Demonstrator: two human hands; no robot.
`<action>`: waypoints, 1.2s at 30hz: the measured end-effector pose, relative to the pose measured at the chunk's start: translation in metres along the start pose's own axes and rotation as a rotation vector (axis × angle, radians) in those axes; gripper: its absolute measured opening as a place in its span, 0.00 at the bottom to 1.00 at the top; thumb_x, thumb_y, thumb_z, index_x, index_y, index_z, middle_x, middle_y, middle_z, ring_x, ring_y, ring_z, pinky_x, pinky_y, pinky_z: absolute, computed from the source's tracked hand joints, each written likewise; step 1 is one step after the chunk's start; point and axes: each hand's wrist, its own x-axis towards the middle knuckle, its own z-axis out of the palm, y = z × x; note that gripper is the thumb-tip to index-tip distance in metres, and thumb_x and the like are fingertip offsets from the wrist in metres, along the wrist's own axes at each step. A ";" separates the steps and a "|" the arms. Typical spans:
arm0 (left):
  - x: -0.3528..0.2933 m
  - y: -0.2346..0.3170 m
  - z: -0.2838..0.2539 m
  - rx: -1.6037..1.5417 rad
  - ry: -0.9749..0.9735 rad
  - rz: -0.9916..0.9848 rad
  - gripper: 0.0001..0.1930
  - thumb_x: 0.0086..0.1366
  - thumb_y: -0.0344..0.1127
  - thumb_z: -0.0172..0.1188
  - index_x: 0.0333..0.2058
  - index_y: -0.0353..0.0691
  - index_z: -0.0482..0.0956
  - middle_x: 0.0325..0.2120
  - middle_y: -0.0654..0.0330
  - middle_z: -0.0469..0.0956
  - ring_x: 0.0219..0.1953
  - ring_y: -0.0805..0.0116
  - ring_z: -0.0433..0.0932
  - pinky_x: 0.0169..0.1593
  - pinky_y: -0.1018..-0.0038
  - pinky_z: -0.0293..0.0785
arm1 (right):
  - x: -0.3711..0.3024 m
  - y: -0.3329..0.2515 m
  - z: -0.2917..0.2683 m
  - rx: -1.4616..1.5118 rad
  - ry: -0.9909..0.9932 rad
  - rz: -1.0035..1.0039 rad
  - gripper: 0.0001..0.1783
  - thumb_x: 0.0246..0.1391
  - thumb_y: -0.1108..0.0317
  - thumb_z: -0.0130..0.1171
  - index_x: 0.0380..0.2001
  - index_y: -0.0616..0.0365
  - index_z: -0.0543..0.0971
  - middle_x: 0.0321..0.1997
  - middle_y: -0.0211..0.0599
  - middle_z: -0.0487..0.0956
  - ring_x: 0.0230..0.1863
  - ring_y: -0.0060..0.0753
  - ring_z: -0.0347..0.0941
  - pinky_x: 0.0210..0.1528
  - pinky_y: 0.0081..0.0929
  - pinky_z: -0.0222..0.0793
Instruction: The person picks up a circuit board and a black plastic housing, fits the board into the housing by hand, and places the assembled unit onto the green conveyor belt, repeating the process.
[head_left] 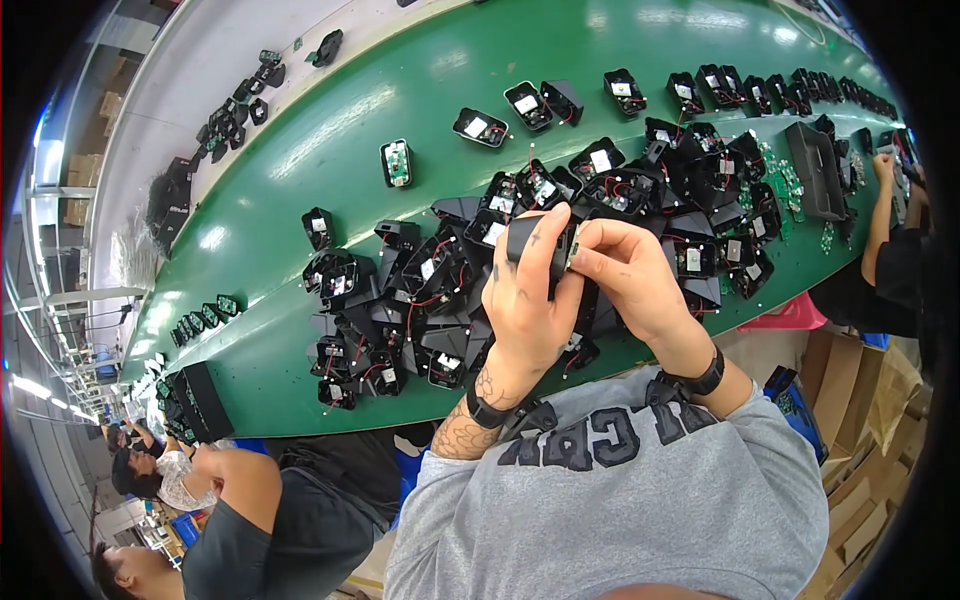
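My left hand is wrapped round a black plastic housing, raised above the pile on the green table. My right hand is pinched on a small circuit board at the housing's right side; its edge shows between thumb and fingers. How far the board sits inside the housing is hidden by my fingers. Under and around both hands lies a heap of black housings, many with red wires and white blocks inside.
Several housings stand in a row along the far side of the green table; one housing holds a green board. Loose circuit boards lie by a black tray at right. Co-workers sit at left and right.
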 end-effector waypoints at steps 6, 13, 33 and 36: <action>-0.008 0.000 -0.001 -0.295 -0.076 -0.293 0.29 0.55 0.27 0.61 0.57 0.35 0.64 0.43 0.51 0.77 0.46 0.54 0.76 0.43 0.67 0.76 | 0.005 -0.006 -0.002 0.000 0.032 -0.044 0.09 0.46 0.78 0.64 0.32 0.63 0.76 0.36 0.26 0.72 0.39 0.19 0.70 0.44 0.17 0.66; 0.009 0.005 -0.013 -0.397 -0.317 -0.696 0.37 0.59 0.26 0.57 0.65 0.41 0.50 0.35 0.59 0.74 0.25 0.77 0.72 0.26 0.81 0.70 | 0.005 -0.010 -0.005 -0.647 0.067 -0.395 0.15 0.46 0.80 0.63 0.41 0.67 0.77 0.36 0.33 0.76 0.36 0.22 0.74 0.40 0.18 0.70; 0.017 -0.001 -0.019 -0.597 -0.533 -0.929 0.43 0.64 0.23 0.52 0.67 0.49 0.31 0.26 0.62 0.70 0.21 0.78 0.70 0.21 0.80 0.71 | 0.015 -0.009 -0.013 -0.502 0.047 -0.138 0.09 0.52 0.76 0.60 0.37 0.63 0.75 0.36 0.28 0.76 0.38 0.16 0.73 0.41 0.17 0.69; 0.014 -0.005 -0.020 -0.654 -0.527 -0.926 0.41 0.63 0.24 0.53 0.66 0.48 0.37 0.27 0.61 0.72 0.22 0.77 0.72 0.21 0.79 0.73 | 0.015 -0.013 -0.016 -0.704 0.022 -0.154 0.07 0.52 0.75 0.60 0.35 0.64 0.77 0.33 0.28 0.77 0.36 0.16 0.73 0.40 0.17 0.69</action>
